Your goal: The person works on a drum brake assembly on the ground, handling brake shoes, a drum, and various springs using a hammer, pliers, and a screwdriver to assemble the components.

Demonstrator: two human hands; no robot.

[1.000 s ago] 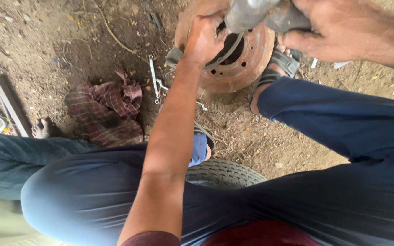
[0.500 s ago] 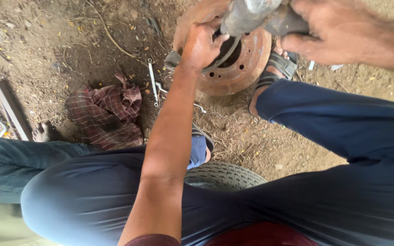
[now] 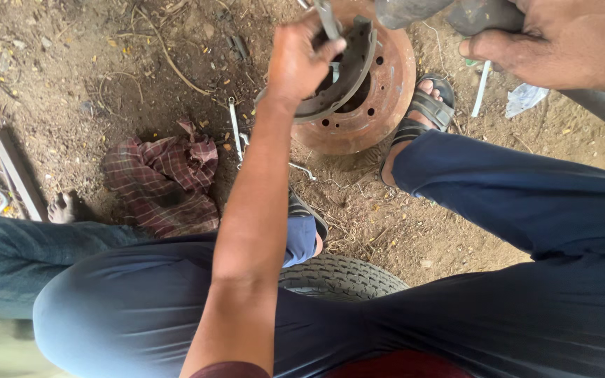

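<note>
**Inspector A:** Head view. Left hand (image 3: 297, 61) noted closed around a curved grey brake shoe (image 3: 344, 77), fingers wrapped over its upper end, thumb against a thin metal piece (image 3: 328, 19) at the top edge of the picture.

**Inspector B:** Confirmed. Brake shoe found resting against the rusty brake drum (image 3: 379, 91), itself lying on the dirt ground (image 3: 71, 70) near the top middle.

**Inspector A:** Right hand (image 3: 561, 42) recorded at the top right corner, clenched on a dark grey metal part (image 3: 449, 12); grip partly cut off by the edge.

**Inspector B:** Also logged: checked red cloth (image 3: 162, 182) left of the forearm, a spanner (image 3: 234, 129) just beside it, a tyre (image 3: 341, 276) between the knees, a sandalled foot (image 3: 421, 115) touching the drum's right side.
</note>
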